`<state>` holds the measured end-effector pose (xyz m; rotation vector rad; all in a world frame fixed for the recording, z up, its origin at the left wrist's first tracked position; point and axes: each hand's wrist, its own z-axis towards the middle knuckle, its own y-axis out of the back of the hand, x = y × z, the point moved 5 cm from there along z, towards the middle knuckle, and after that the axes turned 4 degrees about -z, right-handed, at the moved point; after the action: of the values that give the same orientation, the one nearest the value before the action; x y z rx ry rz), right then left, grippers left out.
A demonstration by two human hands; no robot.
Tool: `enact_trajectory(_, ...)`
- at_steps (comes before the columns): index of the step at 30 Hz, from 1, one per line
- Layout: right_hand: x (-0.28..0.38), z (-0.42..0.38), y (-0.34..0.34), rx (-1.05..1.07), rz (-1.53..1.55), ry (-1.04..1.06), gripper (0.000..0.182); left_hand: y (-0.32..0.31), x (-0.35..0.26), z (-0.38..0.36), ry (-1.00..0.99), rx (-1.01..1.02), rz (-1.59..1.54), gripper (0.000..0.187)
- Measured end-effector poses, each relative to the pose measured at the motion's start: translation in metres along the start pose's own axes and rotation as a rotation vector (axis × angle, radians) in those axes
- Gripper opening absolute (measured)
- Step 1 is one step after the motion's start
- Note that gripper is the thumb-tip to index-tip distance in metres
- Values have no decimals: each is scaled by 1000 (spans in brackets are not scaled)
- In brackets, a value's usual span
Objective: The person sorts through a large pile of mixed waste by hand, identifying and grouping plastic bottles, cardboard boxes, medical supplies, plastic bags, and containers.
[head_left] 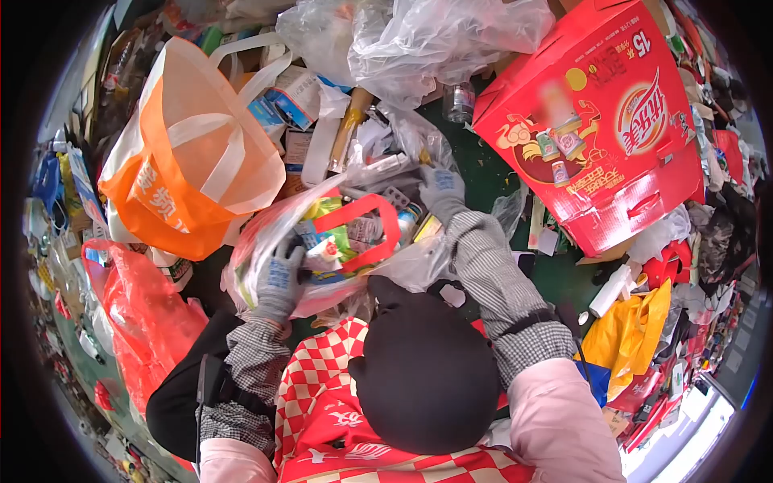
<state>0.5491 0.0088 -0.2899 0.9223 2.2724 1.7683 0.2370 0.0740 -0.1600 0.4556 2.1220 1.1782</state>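
Observation:
A clear plastic bag [411,270] lies spread at the middle, filled with small packages, bottles and a red strap handle [392,229]. My left hand [279,282], in a grey glove with blue print, is closed on the pinkish left edge of this bag. On its upper right side, my right hand [443,191], gloved the same way, is closed on the bag's thin plastic rim. The fingertips of both hands are partly hidden. Among the contents show a green packet [338,238] and a blister pack [395,198].
An orange and white tote bag [189,177] stands at left, above a red plastic bag [153,314]. At right is a big red carton [592,129]. Crumpled clear plastic [435,48] lies at the back, a yellow bag [632,334] at lower right. Mixed waste surrounds the green surface [479,153].

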Motion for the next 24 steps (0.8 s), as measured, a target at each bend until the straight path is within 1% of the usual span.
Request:
enact_trajectory(1, -8, -12, 12, 26, 148, -38, 22, 1, 8, -1, 60, -9, -19, 46)
enact_trajectory(2, -9, -26, 32, 33, 245, -18, 20, 1, 13, -2, 86, -8, -26, 44)
enact_trajectory(5, -26, -65, 31, -281, 406, 115, 20, 4, 12, -4, 25, -44, -23, 43)
enact_trajectory(6, -35, -75, 20, -88, 584, -31, 22, 0, 15, -5, 32, -37, -22, 44)
enact_trajectory(9, -33, -106, 18, 19, 91, 65, 29, -3, 18, -14, 27, -52, -22, 46)
enact_trajectory(10, -36, -109, 11, 83, 137, 70, 33, -2, 14, -15, 19, -19, -5, 47)
enact_trajectory(13, 6, -94, 92, -388, -67, 65, 38, 7, -8, -19, -19, 73, 41, 50)
enact_trajectory(15, 51, -74, 120, -318, -116, 335, 42, 14, -26, -18, -62, 108, 61, 52)
enact_trajectory(16, 67, -64, 124, -282, -140, 470, 43, 21, -37, -15, -75, 113, 118, 51)
enact_trajectory(19, 67, -32, 64, -197, -506, 534, 37, 57, -73, 13, -148, -90, 22, 47)
enact_trajectory(20, 66, -24, 56, 138, -448, 416, 31, 71, -92, 26, -230, -143, 70, 46)
enact_trajectory(21, 76, -29, 65, 116, -453, 488, 30, 79, -108, 38, -309, -192, 116, 45)
enact_trajectory(23, 90, -53, 75, 84, -464, 643, 28, 56, -120, 62, -436, -91, 19, 45)
enact_trajectory(24, 85, -56, 51, 114, -689, 645, 27, 34, -121, 76, -486, -27, 30, 48)
